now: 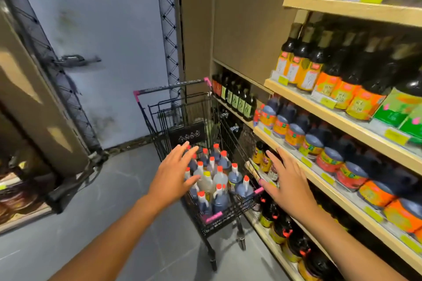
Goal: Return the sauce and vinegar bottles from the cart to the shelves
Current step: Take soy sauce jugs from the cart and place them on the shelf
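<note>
Left hand (175, 171), fingers spread and empty, hovers just above the upright bottles (220, 179) in the cart (170, 87); right hand (288, 186), equally open-fingered, hangs toward the shelves (287, 94).

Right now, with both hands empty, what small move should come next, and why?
Probably lower the left hand onto a red-capped bottle in the cart and grip it: it hovers open over the bottles, the right hand is empty too, and the cart is full.
</note>
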